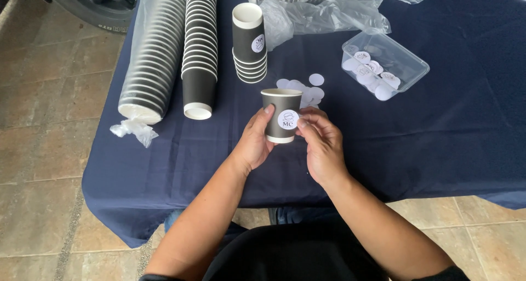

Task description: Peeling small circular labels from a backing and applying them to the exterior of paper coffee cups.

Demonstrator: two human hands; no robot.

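Observation:
A dark grey ribbed paper cup (276,106) stands upright just above the dark blue tablecloth (438,138), held from its left side by my left hand (255,141). My right hand (322,144) presses a round white sticker (287,119) onto the cup's front with thumb and fingers. Behind the cup lie loose round white backing discs (309,89). A short stack of stickered cups (250,42) stands further back.
Two long sleeves of nested grey cups (156,50) (199,45) lie at the left, one in plastic wrap. A clear plastic tub (405,53) holding round stickers sits at the right. Crumpled plastic wrap (323,15) lies at the back. Tiled floor surrounds the table.

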